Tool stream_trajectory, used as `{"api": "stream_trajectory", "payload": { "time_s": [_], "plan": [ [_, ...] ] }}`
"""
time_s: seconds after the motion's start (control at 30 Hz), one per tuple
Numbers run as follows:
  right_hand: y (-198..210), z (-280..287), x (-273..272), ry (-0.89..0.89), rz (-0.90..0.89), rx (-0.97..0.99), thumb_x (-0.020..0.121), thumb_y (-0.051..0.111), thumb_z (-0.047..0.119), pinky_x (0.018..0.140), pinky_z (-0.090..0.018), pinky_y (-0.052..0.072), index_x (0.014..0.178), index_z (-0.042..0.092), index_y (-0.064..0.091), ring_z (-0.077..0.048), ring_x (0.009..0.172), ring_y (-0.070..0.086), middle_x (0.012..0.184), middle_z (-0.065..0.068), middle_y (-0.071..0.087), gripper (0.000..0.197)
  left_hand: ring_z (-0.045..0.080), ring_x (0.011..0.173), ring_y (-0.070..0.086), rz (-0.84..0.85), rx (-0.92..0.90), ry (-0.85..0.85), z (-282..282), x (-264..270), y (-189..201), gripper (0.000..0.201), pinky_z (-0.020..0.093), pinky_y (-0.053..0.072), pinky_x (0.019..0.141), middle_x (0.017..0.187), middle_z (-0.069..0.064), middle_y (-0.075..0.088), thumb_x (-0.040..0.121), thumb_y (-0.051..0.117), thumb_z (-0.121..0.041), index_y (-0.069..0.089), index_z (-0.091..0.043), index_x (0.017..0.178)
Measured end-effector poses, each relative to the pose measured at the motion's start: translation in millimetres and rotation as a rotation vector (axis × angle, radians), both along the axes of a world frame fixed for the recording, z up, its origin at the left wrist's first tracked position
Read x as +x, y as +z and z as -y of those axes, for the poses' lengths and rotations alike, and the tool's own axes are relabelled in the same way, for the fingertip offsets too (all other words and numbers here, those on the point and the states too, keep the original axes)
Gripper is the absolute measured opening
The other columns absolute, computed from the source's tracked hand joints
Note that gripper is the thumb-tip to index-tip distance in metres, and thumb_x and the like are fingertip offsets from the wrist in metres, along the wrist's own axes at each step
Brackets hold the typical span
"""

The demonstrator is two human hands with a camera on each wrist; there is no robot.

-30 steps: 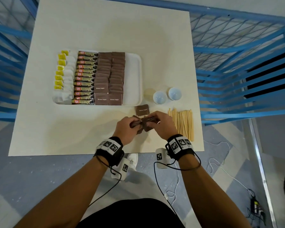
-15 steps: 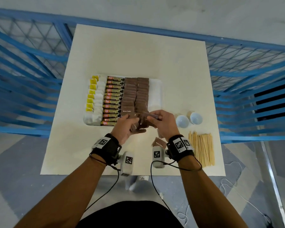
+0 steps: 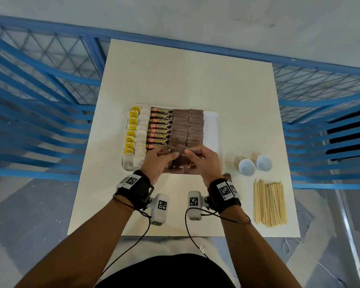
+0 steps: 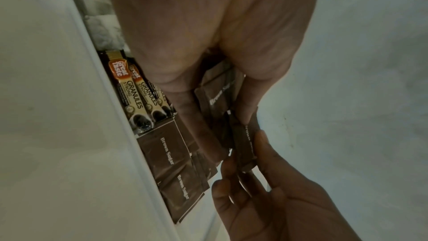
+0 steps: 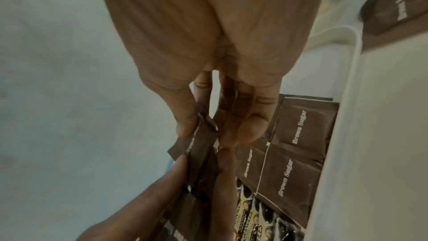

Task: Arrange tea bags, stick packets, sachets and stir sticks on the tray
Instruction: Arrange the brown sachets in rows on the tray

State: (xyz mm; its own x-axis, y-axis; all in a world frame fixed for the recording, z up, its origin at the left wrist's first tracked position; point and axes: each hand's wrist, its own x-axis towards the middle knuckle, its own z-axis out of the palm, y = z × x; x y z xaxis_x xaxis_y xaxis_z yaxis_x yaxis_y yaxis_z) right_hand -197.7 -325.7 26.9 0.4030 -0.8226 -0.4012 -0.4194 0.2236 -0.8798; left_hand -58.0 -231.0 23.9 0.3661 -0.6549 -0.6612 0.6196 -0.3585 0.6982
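With tea bags (image 3: 140,140), stick packets (image 3: 159,127) and sachet rows (image 3: 187,125) already on the tray (image 3: 213,129), our fingers (image 4: 245,114) pinch more brown sachets (image 3: 180,151) above its near edge, while stir sticks (image 3: 269,201) wait right of it.

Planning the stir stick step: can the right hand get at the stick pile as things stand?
Probably, but not at once. The sticks lie uncovered on the table just right of the right hand, with nothing between. That hand pinches a sachet with the left hand.
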Motion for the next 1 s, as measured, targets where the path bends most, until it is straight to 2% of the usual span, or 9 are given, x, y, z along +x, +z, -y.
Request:
{"api": "stream_trajectory", "payload": {
  "time_s": [0.13,0.27,0.37,0.43,0.6,0.67,0.77,0.9,1.0],
  "plan": [
    [-3,12,-3,0.044,0.010,0.060,0.094,0.071,0.020,0.067,-0.041,0.062,0.095,0.011,0.078,-0.025,0.067,0.069,0.077,-0.007,0.072,0.012,0.031,0.099,0.074,-0.013,0.004,0.024,6,-3,-5,0.015,0.050,0.064,0.071,0.108,0.016,0.075,0.091,0.070,0.002,0.069,-0.008,0.102],
    [-8,28,-8,0.090,-0.015,0.101,0.098,0.065,0.025,0.073,-0.047,0.062,0.098,0.012,0.078,-0.029,0.073,0.072,0.083,-0.010,0.074,0.019,0.035,0.105,0.073,0.019,0.036,0.055,12,-9,-9,0.019,0.062,0.059,0.084,0.110,0.015,0.076,0.089,0.074,-0.003,0.071,-0.008,0.107],
    [-14,41,-12,0.213,-0.099,-0.032,0.088,0.075,0.034,0.075,-0.037,0.062,0.097,0.025,0.076,-0.018,0.083,0.073,0.088,0.004,0.075,0.013,0.032,0.100,0.075,0.019,0.060,0.105,17,-15,-9,0.023,0.052,0.063,0.074,0.107,0.014,0.077,0.089,0.074,-0.003,0.070,-0.006,0.112],
    [-16,48,-13,0.248,-0.134,-0.081,0.084,0.078,0.029,0.072,-0.031,0.060,0.092,0.029,0.074,-0.013,0.079,0.071,0.085,0.007,0.074,0.009,0.030,0.094,0.076,0.024,0.050,0.143,20,-19,-8,0.024,0.043,0.064,0.066,0.106,0.016,0.077,0.091,0.072,-0.002,0.068,-0.001,0.115],
    [-22,70,-19,0.136,-0.128,-0.038,0.088,0.076,0.017,0.061,-0.027,0.055,0.095,0.014,0.074,-0.012,0.062,0.068,0.078,-0.004,0.075,0.008,0.036,0.084,0.075,0.067,0.087,0.213,17,-14,-13,0.018,0.046,0.065,0.071,0.099,0.022,0.076,0.097,0.065,-0.003,0.065,0.001,0.114],
    [-29,79,-23,0.134,-0.194,-0.070,0.087,0.078,0.021,0.070,-0.034,0.059,0.091,0.018,0.074,-0.014,0.064,0.070,0.074,0.000,0.075,0.006,0.038,0.083,0.075,0.081,0.098,0.237,13,-9,-16,0.018,0.045,0.064,0.070,0.097,0.023,0.076,0.097,0.064,-0.004,0.066,0.000,0.115],
    [-36,85,-24,0.247,-0.301,-0.101,0.086,0.078,0.026,0.082,-0.031,0.058,0.091,0.021,0.075,-0.012,0.066,0.070,0.075,0.005,0.074,0.007,0.038,0.082,0.076,0.099,0.123,0.284,8,-4,-18,0.017,0.045,0.064,0.069,0.090,0.016,0.078,0.097,0.064,-0.003,0.067,-0.002,0.114],
    [-40,82,-19,0.314,-0.347,-0.116,0.086,0.079,0.026,0.089,-0.035,0.057,0.095,0.019,0.078,-0.018,0.078,0.071,0.084,0.002,0.076,0.012,0.039,0.081,0.076,0.092,0.134,0.310,6,-3,-22,0.019,0.041,0.064,0.063,0.093,0.018,0.077,0.097,0.065,-0.001,0.065,0.000,0.116],
    [-40,80,-17,0.359,-0.388,-0.166,0.086,0.078,0.025,0.091,-0.029,0.053,0.099,0.019,0.078,-0.014,0.084,0.070,0.087,0.003,0.075,0.015,0.039,0.080,0.076,0.070,0.129,0.312,9,-5,-22,0.015,0.042,0.064,0.064,0.091,0.016,0.077,0.096,0.064,0.000,0.065,-0.001,0.112]
  ]
}}
